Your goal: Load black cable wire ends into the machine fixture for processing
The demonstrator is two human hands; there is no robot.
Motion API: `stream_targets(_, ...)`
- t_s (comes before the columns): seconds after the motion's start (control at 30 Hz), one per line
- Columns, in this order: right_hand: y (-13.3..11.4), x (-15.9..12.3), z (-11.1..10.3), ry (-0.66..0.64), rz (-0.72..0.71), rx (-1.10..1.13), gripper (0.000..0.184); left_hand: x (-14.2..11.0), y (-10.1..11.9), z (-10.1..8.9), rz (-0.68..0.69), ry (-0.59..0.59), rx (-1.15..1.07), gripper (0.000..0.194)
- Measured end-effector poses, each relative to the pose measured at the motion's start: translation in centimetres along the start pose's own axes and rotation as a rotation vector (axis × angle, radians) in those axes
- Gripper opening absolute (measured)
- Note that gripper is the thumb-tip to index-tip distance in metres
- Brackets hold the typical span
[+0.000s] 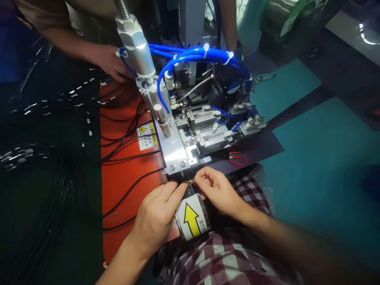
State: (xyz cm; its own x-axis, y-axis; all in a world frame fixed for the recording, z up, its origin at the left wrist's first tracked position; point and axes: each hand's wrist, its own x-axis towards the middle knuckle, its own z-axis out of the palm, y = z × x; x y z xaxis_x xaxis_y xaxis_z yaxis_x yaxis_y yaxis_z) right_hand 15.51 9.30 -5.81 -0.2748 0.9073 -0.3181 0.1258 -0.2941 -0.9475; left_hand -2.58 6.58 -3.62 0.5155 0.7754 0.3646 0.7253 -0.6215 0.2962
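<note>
At the near end of the machine's track, my two hands almost meet over a small black fixture (pixel 189 190). A thin wire (pixel 192 182) with a bit of red on it spans the gap between my fingertips. My left hand (pixel 158 204) is closed, thumb and fingers pressed together at the wire's left end. In a pinch, the thumb and forefinger of my right hand (pixel 218 190) grip its right end; the other fingers are curled. My fingers hide most of the wire. Just below the fixture is a white label (pixel 191 217) with a yellow arrow.
A metal press (pixel 175 150) with blue air hoses (pixel 202 53) stands ahead. Black cables (pixel 130 158) cross the red base (pixel 118 194). Red-handled scissors or cutters (pixel 238 160) lie right. Another person's hand (pixel 114 61) is behind the press. Cable bundles (pixel 23 154) lie left; a wire spool (pixel 286 18) stands back right.
</note>
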Motion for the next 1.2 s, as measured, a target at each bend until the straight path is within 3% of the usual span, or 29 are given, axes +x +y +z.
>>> stream_targets(0.13,-0.4,0.3,-0.5,-0.051,0.091,0.074,0.011,-0.1,-0.1,0.0,0.007,-0.007,0.000,0.028)
stream_targets(0.27,-0.3,0.4,-0.8,0.014,-0.043,-0.087,0.014,-0.2,-0.2,0.1,0.004,0.006,-0.016,0.027)
stream_targets(0.47,0.6,0.5,0.1,0.105,-0.145,-0.060,0.016,-0.3,-0.2,0.2,-0.007,0.009,-0.031,0.028)
stream_targets(0.63,0.6,0.0,0.3,0.149,-0.298,-0.231,0.010,-0.1,0.0,0.0,-0.017,0.003,-0.027,0.029)
stream_targets(1.07,0.3,-0.2,0.0,0.145,-0.313,-0.331,0.009,-0.2,-0.1,0.1,-0.017,0.004,-0.059,0.027)
stream_targets(1.2,0.6,-0.1,0.2,0.144,-0.252,-0.338,0.010,-0.4,-0.2,0.2,-0.015,0.004,-0.065,0.027)
